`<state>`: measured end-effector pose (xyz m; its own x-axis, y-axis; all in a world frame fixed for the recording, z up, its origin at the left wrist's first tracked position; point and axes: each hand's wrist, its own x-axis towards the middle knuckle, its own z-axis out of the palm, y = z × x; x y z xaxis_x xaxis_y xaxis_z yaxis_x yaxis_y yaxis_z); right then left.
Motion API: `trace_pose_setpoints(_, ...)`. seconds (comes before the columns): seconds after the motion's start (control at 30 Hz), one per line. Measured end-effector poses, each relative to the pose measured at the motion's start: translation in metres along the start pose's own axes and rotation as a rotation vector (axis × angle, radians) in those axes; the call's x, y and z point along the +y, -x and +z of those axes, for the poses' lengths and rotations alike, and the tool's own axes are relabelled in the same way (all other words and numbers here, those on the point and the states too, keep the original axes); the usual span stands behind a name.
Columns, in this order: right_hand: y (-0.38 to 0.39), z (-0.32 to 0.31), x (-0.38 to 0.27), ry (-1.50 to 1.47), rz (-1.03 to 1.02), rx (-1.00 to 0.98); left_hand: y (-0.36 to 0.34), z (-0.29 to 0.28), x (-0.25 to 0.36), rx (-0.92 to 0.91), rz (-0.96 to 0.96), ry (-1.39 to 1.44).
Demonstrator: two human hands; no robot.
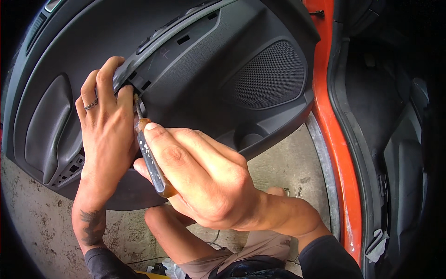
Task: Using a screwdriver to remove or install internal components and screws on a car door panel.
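Observation:
My right hand [204,179] grips a screwdriver [151,162] with a worn dark-and-amber handle, the thumb lying along it. Its metal shaft points up and away, and the tip meets the dark door panel [200,88] beside my left index finger. My left hand [107,123], with a ring on one finger, curls its bent fingers over the grey trim strip [181,29] that runs along the door panel. The left index fingertip presses in close to a small rectangular slot [146,85]. What lies under the left palm is hidden.
A speaker grille [272,74] and a door pocket [253,132] are on the panel's right. A switch panel with openings [69,169] is at lower left. The orange car body [337,153] rises on the right, with a crumpled scrap [377,245] on the sill. Concrete floor lies below.

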<state>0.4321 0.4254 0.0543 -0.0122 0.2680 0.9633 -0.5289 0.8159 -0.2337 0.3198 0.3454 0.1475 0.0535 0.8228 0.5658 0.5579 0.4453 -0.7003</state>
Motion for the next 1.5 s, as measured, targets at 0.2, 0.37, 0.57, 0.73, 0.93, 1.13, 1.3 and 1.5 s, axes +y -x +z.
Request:
trace_pose_setpoints(0.2,0.0,0.008,0.0,0.023,-0.012,0.013,-0.005,-0.006,-0.005,-0.072,0.027,-0.027)
trace_pose_setpoints(0.37,-0.001,0.012,0.001,0.036,-0.014,0.019,-0.009,-0.009,-0.009,-0.176,-0.005,-0.001)
trace_pose_setpoints(0.57,0.0,0.015,0.004,0.047,-0.045,0.005,-0.011,-0.01,-0.016,-0.117,0.113,-0.036)
trace_pose_setpoints(0.73,0.0,0.019,0.004,0.086,-0.081,0.03,-0.015,-0.014,-0.024,-0.114,0.25,-0.086)
trace_pose_setpoints(0.93,-0.002,0.021,0.004,0.119,-0.12,0.022,-0.009,-0.028,-0.035,-0.172,0.232,0.066)
trace_pose_setpoints(1.13,-0.001,0.024,0.005,0.146,-0.189,0.036,0.027,-0.032,-0.054,-0.017,0.11,0.307)
trace_pose_setpoints(1.3,0.0,0.026,0.006,0.146,-0.17,0.022,0.048,-0.012,-0.058,0.131,0.039,0.36)
trace_pose_setpoints(1.5,0.0,0.029,0.003,0.191,-0.212,0.048,0.046,-0.003,-0.048,0.181,-0.004,0.456)
